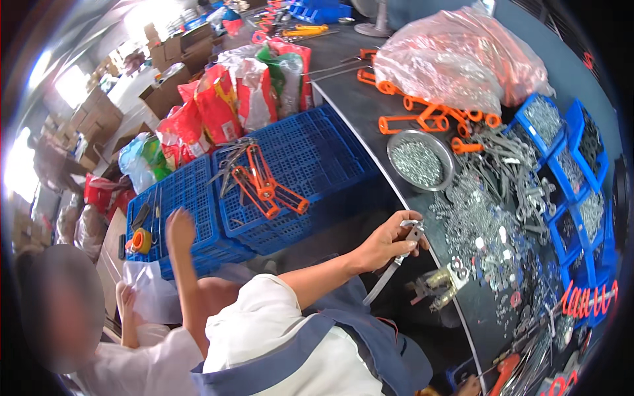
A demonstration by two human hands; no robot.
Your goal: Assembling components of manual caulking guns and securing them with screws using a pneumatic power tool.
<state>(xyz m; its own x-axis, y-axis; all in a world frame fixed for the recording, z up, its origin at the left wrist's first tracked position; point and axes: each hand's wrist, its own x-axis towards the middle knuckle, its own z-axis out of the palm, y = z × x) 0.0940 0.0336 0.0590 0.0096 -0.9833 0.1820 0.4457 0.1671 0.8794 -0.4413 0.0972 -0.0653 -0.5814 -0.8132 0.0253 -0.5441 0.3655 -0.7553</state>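
Left hand: fingers clenched around a grey metal part, smooth and flat-faced, held over the near edge of the bench. A flat, pale strip hangs below the fist toward 7 o'clock; whether it is joined to the part cannot be told. Right hand: only a sliver shows at the lower edge, toward 5 o'clock; state of its fingers cannot be told.

From the left hand, at 5 o'clock, a compact fixture of yellowish and silvery metal sits at the bench edge. At 2 o'clock, loose shiny fasteners spread across the matt dark top, beside dull grey, elongated metal pieces. At 12 to 1 o'clock stands a round, polished steel bowl filled with small bright hardware. Beyond it, glossy orange frames lie under a crinkled translucent plastic bag. At 10 o'clock, latticed blue plastic crates carry slotted orange tool bodies.
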